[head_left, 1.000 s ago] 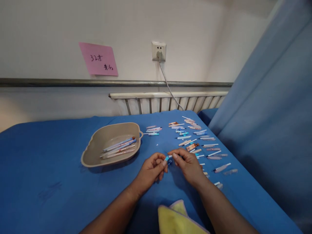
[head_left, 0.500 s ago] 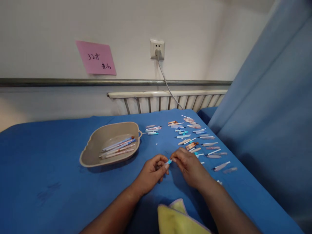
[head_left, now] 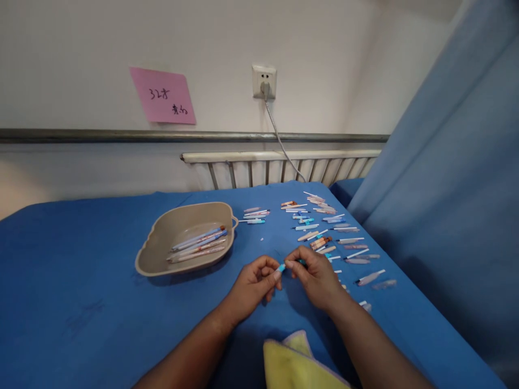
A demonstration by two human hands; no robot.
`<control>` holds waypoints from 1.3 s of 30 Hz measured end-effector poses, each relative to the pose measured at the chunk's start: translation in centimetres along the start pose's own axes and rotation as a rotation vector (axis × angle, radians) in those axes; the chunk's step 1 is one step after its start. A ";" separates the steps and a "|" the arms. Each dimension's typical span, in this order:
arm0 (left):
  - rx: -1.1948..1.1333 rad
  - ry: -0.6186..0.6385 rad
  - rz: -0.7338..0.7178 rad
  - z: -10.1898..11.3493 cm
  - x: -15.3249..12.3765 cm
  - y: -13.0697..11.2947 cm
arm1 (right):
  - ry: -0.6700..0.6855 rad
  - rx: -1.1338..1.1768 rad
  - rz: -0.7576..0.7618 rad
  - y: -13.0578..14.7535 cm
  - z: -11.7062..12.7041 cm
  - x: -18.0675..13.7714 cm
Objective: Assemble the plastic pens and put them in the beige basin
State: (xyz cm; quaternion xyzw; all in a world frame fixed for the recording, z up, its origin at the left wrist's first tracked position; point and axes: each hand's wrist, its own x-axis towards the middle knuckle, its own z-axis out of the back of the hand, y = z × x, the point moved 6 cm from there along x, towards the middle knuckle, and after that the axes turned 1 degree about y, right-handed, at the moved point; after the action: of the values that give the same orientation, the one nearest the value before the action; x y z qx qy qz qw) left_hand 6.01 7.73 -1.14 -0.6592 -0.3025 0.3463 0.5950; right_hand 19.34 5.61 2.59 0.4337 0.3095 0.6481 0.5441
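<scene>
My left hand (head_left: pixel 254 281) is closed, thumb and fingers pinching a small light-blue pen part (head_left: pixel 281 267) over the cloth. Close against its tip are the fingertips of my right hand (head_left: pixel 316 278), also pinched together; what lies between them is too small to make out. A bit of teal (head_left: pixel 301 261) shows by the right fingers. Beyond and to the right of that hand lie loose pen parts: orange-brown pieces (head_left: pixel 320 242), pale barrels (head_left: pixel 370 277) and thin white refills (head_left: pixel 357 253). Some are hidden behind the hand.
A beige basin (head_left: pixel 148 259) to the left holds several pens (head_left: pixel 198 246). More pen parts (head_left: pixel 255 216) lie beside its handle. A yellow cloth (head_left: pixel 298 364) is at the near edge of the blue-covered table (head_left: pixel 101 232). A blue curtain (head_left: pixel 454 178) hangs at right.
My right fingers have shifted slightly, and a bit of teal now shows by them. The left hand keeps its pinch on the light-blue pen part. The whole view has moved a little.
</scene>
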 end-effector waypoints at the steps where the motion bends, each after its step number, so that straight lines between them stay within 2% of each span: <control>1: -0.004 0.000 0.006 0.0 0.0 0.1 | 0.003 -0.021 0.019 0.2 0.0 0.0; 13: -0.009 0.036 0.012 -0.1 0.0 0.1 | 0.038 -0.155 0.128 1.2 0.2 -0.4; 24: -0.059 0.057 0.025 -0.1 0.0 0.2 | 0.074 -0.044 0.017 0.8 0.3 -0.3; 28: -0.067 0.033 0.025 0.0 0.0 -0.2 | 0.076 0.169 -0.078 0.1 -0.2 -0.3; 31: -0.080 0.022 0.024 0.1 -0.1 -0.4 | 0.000 0.437 -0.174 -0.9 -0.4 -0.2; 35: -0.100 0.026 0.027 0.0 -0.1 -0.4 | -0.133 0.890 -0.485 -3.2 -0.8 -0.3; 37: -0.110 0.014 0.023 0.0 -0.1 -0.4 | -0.113 1.055 -0.566 -3.5 -1.1 -0.4; 39: -0.115 -0.004 0.021 0.1 0.0 -0.4 | -0.079 1.134 -0.551 -3.3 -1.2 -0.3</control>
State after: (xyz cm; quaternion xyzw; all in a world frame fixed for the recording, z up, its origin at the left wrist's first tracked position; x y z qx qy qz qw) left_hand 5.91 7.80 -0.78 -0.6946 -0.3163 0.3358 0.5520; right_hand 19.78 6.10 -0.91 0.5828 0.6850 0.2029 0.3873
